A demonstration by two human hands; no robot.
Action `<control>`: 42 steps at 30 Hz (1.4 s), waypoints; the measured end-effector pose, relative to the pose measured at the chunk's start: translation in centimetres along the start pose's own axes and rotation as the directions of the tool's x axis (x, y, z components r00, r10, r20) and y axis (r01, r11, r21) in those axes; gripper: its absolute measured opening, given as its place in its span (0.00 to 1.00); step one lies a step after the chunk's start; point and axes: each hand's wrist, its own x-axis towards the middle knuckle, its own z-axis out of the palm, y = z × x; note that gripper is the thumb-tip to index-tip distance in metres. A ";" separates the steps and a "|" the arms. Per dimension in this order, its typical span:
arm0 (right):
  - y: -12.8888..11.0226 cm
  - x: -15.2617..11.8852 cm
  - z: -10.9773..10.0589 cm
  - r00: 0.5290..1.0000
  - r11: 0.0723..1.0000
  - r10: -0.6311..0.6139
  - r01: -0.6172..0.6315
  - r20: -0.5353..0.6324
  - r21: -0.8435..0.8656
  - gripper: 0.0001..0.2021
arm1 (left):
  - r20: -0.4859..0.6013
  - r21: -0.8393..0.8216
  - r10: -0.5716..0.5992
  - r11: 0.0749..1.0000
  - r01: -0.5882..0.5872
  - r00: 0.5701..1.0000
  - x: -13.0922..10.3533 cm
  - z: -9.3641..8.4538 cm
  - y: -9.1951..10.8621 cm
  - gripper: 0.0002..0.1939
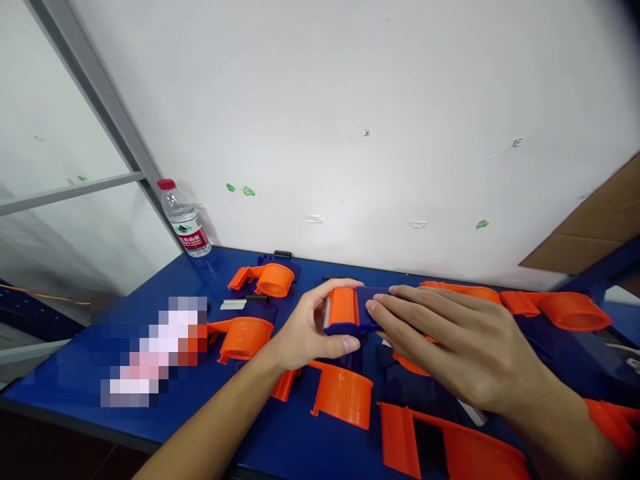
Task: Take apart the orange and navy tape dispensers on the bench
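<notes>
Above the blue table (pixel 100 373), your left hand (pixel 305 333) pinches the orange-and-navy dispenser part (pixel 350 312) by its sides; your right hand (pixel 450 340) lies flat on its navy end, fingers extended; likely light, rigid plastic; avoid the toothed edge.

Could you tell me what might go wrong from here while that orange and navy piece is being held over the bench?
The left hand grips the tape-dispenser part right beside its toothed cutting edge, so a finger could get nicked. The right hand only lays flat fingers on it, so it may slip. Loose orange shells crowd the blue bench below; a dropped part could knock them about.
</notes>
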 end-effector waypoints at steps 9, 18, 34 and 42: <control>-0.8 0.3 -0.9 0.997 0.997 0.063 -0.064 0.041 0.030 0.13 | -0.042 0.136 0.069 0.989 -0.062 0.997 -0.2 0.3 0.3 0.34; -1.2 0.6 0.4 1.000 0.993 0.020 -0.021 -0.007 -0.116 0.13 | -0.157 0.145 0.090 0.987 -0.067 0.983 -0.2 0.8 -0.2 0.32; -1.5 -0.1 1.7 0.997 0.991 -0.009 0.000 -0.072 -0.134 0.11 | -0.220 0.123 0.053 0.992 -0.026 0.974 -0.2 1.1 -0.6 0.32; -1.0 0.1 1.2 0.993 0.993 0.033 -0.046 -0.115 -0.106 0.10 | -0.200 0.095 0.011 0.995 0.008 0.980 -0.3 1.5 -0.6 0.33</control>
